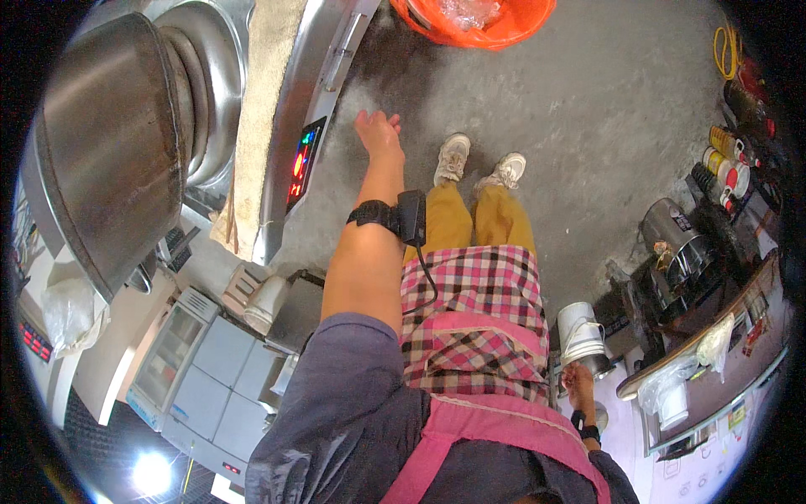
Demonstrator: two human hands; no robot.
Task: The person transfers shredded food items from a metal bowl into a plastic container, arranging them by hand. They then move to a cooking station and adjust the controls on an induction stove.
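My left hand reaches forward over the floor, its fingers loosely bent and a little apart, with nothing visible in it. Nearest to it is a steel cooking counter whose lit control panel faces my side. A beige cloth lies along the counter's edge. Behind the cloth, a large steel pot or lid stands tilted beside a round steel basin. My right hand hangs low at my right side with curled fingers, close in view to stacked white buckets. Whether it holds anything is unclear.
An orange-lined bin stands on the concrete floor ahead. Along the right are bottles, a dark steel pot and a table edge. A steel refrigerator stands behind on the left.
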